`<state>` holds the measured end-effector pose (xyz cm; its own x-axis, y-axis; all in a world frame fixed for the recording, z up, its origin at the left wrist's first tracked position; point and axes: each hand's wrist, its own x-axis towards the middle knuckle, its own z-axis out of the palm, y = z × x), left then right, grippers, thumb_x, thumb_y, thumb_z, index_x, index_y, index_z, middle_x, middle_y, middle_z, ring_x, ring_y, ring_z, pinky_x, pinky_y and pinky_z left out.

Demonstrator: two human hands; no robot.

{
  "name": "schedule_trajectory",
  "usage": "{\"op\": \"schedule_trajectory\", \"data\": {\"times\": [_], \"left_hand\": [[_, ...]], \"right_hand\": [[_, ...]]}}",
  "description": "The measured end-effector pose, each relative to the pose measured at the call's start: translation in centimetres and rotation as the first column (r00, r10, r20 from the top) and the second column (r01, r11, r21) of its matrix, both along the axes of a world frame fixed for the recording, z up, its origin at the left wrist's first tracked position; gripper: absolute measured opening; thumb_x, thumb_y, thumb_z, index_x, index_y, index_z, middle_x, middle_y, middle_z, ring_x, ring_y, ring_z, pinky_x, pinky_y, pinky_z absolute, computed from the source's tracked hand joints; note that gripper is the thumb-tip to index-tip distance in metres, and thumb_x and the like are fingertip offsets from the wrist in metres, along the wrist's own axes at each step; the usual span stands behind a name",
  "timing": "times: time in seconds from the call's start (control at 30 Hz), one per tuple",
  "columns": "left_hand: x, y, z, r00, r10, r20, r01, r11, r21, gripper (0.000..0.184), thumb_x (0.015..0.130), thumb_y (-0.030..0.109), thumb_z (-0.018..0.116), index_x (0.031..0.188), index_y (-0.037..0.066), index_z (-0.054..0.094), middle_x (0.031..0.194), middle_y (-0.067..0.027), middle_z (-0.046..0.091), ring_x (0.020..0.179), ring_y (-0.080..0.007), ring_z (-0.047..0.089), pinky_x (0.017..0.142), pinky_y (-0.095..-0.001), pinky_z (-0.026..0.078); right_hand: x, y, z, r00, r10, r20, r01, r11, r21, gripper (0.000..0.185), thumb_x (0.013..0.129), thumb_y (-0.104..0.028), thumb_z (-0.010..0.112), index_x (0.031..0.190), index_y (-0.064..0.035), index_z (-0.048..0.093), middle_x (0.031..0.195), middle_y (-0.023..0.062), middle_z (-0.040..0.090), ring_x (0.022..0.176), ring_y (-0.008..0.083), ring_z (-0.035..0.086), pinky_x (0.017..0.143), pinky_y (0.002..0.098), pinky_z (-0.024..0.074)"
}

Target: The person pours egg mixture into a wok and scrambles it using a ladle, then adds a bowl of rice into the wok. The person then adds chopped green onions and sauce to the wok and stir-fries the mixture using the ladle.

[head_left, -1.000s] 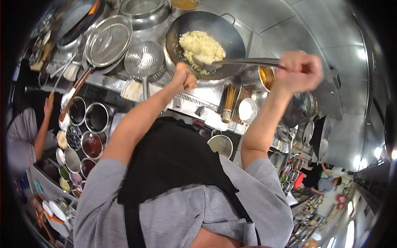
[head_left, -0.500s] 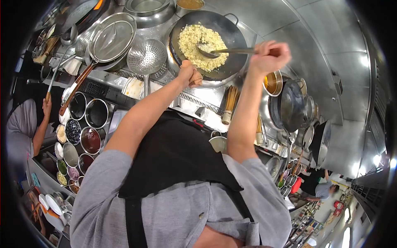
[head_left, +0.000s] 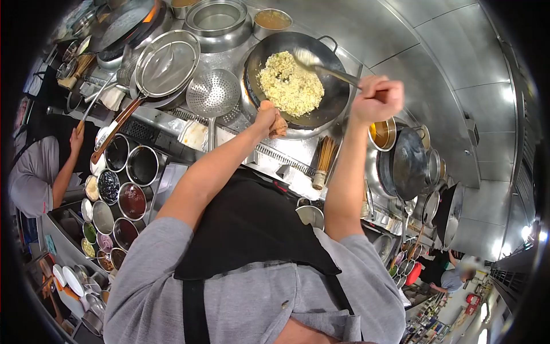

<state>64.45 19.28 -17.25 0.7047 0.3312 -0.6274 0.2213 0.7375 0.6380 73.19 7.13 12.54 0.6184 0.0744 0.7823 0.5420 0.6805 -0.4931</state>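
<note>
My right hand is closed around the handle of a ladle. The ladle's bowl, smeared by motion, is over the far side of a black wok. Pale yellow fried rice lies in the wok, spread from its middle toward the left. At the near rim my left hand is a fist, with a brownish folded cloth against the wok's edge. The wok's grip under that cloth is hidden. A loop handle sticks out on the far side.
Left of the wok are a perforated skimmer and a mesh strainer. A bamboo brush lies just in front. Sauce pots line the left counter, where a co-worker's hand grips a long handle. More pans stand right.
The ladle has lifted from the middle of the rice to the wok's far side. The rice has shifted a little. My left hand stays at the near rim.
</note>
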Motion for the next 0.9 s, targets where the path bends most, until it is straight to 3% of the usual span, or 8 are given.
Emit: {"op": "schedule_trajectory", "data": {"times": [0.27,0.33,0.4,0.47,0.6,0.7,0.77,0.9], "left_hand": [[0.3,-0.1,0.0,0.999,-0.001,-0.042,0.0,1.0,-0.028,0.012,0.083,0.011,0.056,0.094,0.006,0.056,0.082,-0.0106,0.059,0.069,-0.024,0.062,0.058,-0.0402,0.052],[0.7,0.0,-0.8,1.0,0.003,-0.027,-0.004,1.0,-0.026,0.011,0.083,0.01,0.056,0.093,0.005,0.055,0.08,-0.0108,0.059,0.066,-0.0252,0.063,0.057,-0.0411,0.053],[0.3,0.0,0.0,1.0,-0.017,-0.006,0.017,1.0,-0.006,0.01,0.083,0.01,0.055,0.092,0.005,0.055,0.077,-0.0111,0.06,0.062,-0.0263,0.063,0.055,-0.042,0.054],[0.1,0.3,0.5,0.998,-0.056,0.005,0.056,0.993,-0.101,0.009,0.083,0.009,0.054,0.091,0.005,0.054,0.075,-0.0114,0.059,0.06,-0.0267,0.063,0.054,-0.0428,0.054],[-0.1,0.1,1.3,0.998,-0.055,-0.035,0.05,0.991,-0.125,0.009,0.084,0.009,0.054,0.091,0.004,0.053,0.074,-0.0118,0.059,0.062,-0.0271,0.064,0.054,-0.0434,0.055],[0.5,-0.1,0.6,0.999,-0.008,-0.041,0.004,0.995,-0.096,0.011,0.084,0.01,0.055,0.094,0.004,0.054,0.076,-0.0111,0.06,0.063,-0.0265,0.065,0.056,-0.0424,0.056],[0.3,-0.1,0.2,0.999,0.002,-0.048,-0.005,0.997,-0.077,0.014,0.084,0.01,0.057,0.096,0.004,0.054,0.078,-0.0107,0.061,0.064,-0.0259,0.065,0.056,-0.0419,0.056],[0.6,0.0,-0.3,0.999,-0.022,-0.049,0.019,0.998,-0.06,0.018,0.084,0.01,0.057,0.1,0.004,0.053,0.082,-0.0106,0.062,0.065,-0.0252,0.066,0.057,-0.0417,0.056]], "right_hand": [[-5.4,-5.5,-10.5,0.885,0.067,-0.461,-0.227,0.926,-0.303,0.032,0.093,-0.032,0.043,0.089,-0.0034,0.057,0.094,0.0084,0.055,0.093,0.0221,0.05,0.091,0.0368,0.0375],[-8.7,-8.3,-12.1,0.456,0.283,-0.843,-0.473,0.88,0.04,0.047,0.096,-0.044,0.048,0.115,-0.0027,0.059,0.115,0.0121,0.062,0.097,0.0237,0.056,0.094,0.0471,0.0434],[-10.6,-9.2,-13.3,-0.166,0.47,-0.867,-0.516,0.708,0.482,0.042,0.095,-0.036,0.056,0.121,-0.0026,0.056,0.104,0.0148,0.063,0.07,0.0185,0.059,0.059,0.0352,0.0508],[-8.6,-11.7,-18.8,-0.399,0.492,-0.774,-0.581,0.517,0.628,0.035,0.094,-0.028,0.061,0.119,-0.0036,0.055,0.088,0.0115,0.06,0.053,0.0143,0.055,0.038,0.0272,0.0409],[-9.8,-11.7,-16.3,0.352,-0.076,-0.933,-0.788,0.514,-0.339,0.028,0.091,-0.016,0.061,0.114,-0.0045,0.05,0.064,0.0018,0.049,0.039,0.0105,0.046,0.028,0.0262,0.0292],[-10.4,-12.7,-18.2,0.866,-0.341,-0.365,-0.306,0.216,-0.927,0.025,0.093,-0.011,0.053,0.115,-0.0032,0.044,0.063,0.0054,0.05,0.036,0.014,0.043,0.032,0.0297,0.0367],[-10.2,-13.5,-24.1,0.931,-0.336,0.142,0.184,0.098,-0.978,0.026,0.092,-0.011,0.053,0.115,-0.0032,0.044,0.064,0.0066,0.051,0.037,0.0162,0.046,0.032,0.032,0.0377],[-10.6,-12.3,-21.4,0.836,-0.451,-0.312,-0.333,0.034,-0.942,0.029,0.088,-0.009,0.054,0.115,-0.0022,0.047,0.066,0.01,0.053,0.046,0.0228,0.055,0.041,0.0361,0.0441]]}}
